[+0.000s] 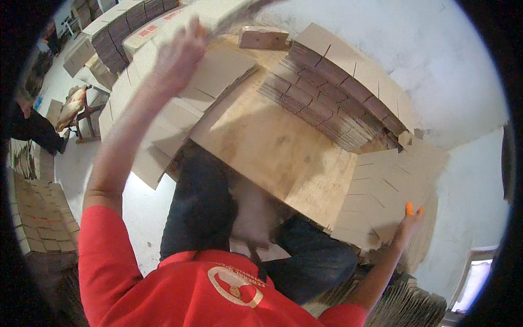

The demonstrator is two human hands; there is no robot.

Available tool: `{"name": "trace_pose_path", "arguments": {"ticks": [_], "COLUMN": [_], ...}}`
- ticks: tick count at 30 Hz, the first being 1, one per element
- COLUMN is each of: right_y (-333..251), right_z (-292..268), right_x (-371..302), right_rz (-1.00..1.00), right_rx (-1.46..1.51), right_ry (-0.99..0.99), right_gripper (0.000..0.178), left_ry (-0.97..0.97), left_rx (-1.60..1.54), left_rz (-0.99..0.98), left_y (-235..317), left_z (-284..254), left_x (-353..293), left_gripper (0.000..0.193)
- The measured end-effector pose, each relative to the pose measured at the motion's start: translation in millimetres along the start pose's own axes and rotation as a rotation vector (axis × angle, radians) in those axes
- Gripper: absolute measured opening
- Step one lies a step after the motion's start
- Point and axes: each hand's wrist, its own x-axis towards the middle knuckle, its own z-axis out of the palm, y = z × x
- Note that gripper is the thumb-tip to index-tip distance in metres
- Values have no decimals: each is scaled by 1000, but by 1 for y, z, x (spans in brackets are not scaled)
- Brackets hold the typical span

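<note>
My left hand [182, 57] is raised at the upper left, over stacked cardboard sheets [220, 73]. Motion smears its fingers, though an orange fingertip cover shows, and whether it holds anything is unclear. At the right, my right hand [409, 222] is at a pile of slotted cardboard strips [368, 188]. Two of its fingers wear orange covers and point up, slightly apart, with nothing visible between them. Between my arms lies a bare wooden board [272, 141]. Along its far side stands a long row of stacked slotted cardboard pieces [332, 90].
A small wooden block [263, 38] sits at the board's far end. More cardboard stacks [117, 32] stand at the upper left, others [46, 212] at the far left. Another person's dark-clad leg [35, 131] shows at the left edge. A white wall [452, 71] bounds the right.
</note>
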Motion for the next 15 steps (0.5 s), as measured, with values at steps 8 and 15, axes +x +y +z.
{"name": "trace_pose_path", "arguments": {"ticks": [8, 15], "right_y": [-123, -88], "right_z": [-73, -28], "right_x": [-44, -43], "right_rz": [507, 539], "right_rx": [1430, 1425], "right_ry": [180, 312], "right_gripper": [42, 34], "left_ry": [-235, -639], "left_rx": [-99, -145], "left_rz": [-70, -194], "left_y": [-14, 45], "left_z": [215, 182], "left_x": [-125, -74], "left_gripper": [27, 48]}}
